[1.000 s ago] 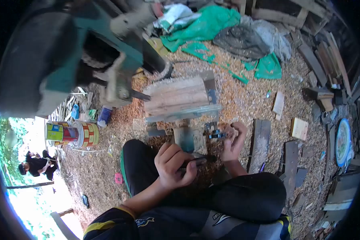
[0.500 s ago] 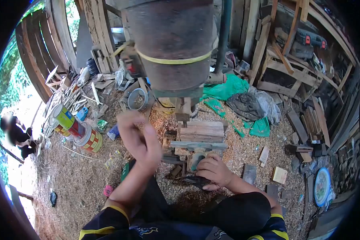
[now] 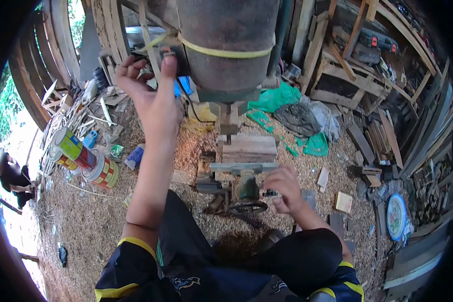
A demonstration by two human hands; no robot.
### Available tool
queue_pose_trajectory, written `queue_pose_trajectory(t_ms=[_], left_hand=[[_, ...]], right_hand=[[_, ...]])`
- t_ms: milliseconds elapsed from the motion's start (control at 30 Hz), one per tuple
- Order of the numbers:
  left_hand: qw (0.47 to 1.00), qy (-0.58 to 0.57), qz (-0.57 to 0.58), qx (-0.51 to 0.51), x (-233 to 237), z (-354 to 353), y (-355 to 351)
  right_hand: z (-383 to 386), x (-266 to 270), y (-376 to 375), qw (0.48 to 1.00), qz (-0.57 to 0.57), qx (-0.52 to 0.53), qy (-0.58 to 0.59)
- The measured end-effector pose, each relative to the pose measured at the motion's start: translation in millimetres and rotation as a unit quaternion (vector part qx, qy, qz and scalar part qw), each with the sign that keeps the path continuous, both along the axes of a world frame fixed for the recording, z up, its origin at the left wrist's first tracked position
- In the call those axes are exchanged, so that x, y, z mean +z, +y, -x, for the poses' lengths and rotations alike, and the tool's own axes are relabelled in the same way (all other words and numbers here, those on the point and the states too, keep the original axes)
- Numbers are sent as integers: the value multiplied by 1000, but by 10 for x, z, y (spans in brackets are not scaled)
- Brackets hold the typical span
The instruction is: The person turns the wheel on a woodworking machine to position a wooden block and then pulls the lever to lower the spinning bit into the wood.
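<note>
My left hand is raised beside the switch box strapped to the big cylindrical motor; its thumb points up, the fingers are loosely bent and apart, nothing visibly held. Beside the black handwheel, my right hand has curved fingers and a gap to the thumb. A small dark knob shows at that gap; contact is unclear. A wooden block lies on the machine's table behind a metal bar, under the tool head.
Paint cans stand at the left, and another person is at the far left. Green cloth lies behind the machine. Wood offcuts and a round blue-rimmed dish are at the right. Shavings cover the floor.
My left hand has risen from in front of the machine to the switch box. My right hand has come off the handwheel, up and to the right. The view has shifted.
</note>
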State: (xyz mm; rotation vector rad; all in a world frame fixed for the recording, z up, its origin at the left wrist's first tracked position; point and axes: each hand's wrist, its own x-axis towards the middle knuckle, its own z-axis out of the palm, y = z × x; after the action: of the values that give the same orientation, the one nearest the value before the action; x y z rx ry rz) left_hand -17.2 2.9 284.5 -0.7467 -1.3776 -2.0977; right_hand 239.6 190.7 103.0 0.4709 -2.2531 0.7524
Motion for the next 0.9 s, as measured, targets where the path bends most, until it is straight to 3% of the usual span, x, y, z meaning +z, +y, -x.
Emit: queue_pose_trajectory(t_ms=[167, 333, 400, 467, 533, 567, 633, 700, 767, 900], left_hand=[[999, 6, -27, -41, 81, 15, -31], [985, 106, -5, 138, -152, -224, -206], [985, 88, -105, 108, -409, -501, -238], [966, 253, -52, 27, -963, -571, -429], [965, 238, -59, 90, -1296, -1021, -190], [963, 267, 37, -27, -1565, -1091, -329], [889, 273, 258, -261, -1700, -1230, -518], [814, 361, 343, -298, -1595, -1339, -367], [776, 361, 376, -354, -1649, -1335, -261], [767, 330, 391, -388, -1682, -1294, -165]], right_hand=[[16, 115, 8, 998, 49, -31, 32], [28, 73, 36, 994, 81, -56, 45], [22, 97, 81, 993, 87, -66, 49], [28, 135, 146, 991, 93, -76, 55], [40, 176, 224, 987, 109, -96, 73], [51, 209, 251, 987, 109, -97, 71], [98, 291, 325, 977, 143, -118, 107], [169, 330, 412, 972, 169, -113, 119], [266, 494, 446, 951, 253, -108, 137], [515, 1011, 516, 936, 286, -87, 186]])
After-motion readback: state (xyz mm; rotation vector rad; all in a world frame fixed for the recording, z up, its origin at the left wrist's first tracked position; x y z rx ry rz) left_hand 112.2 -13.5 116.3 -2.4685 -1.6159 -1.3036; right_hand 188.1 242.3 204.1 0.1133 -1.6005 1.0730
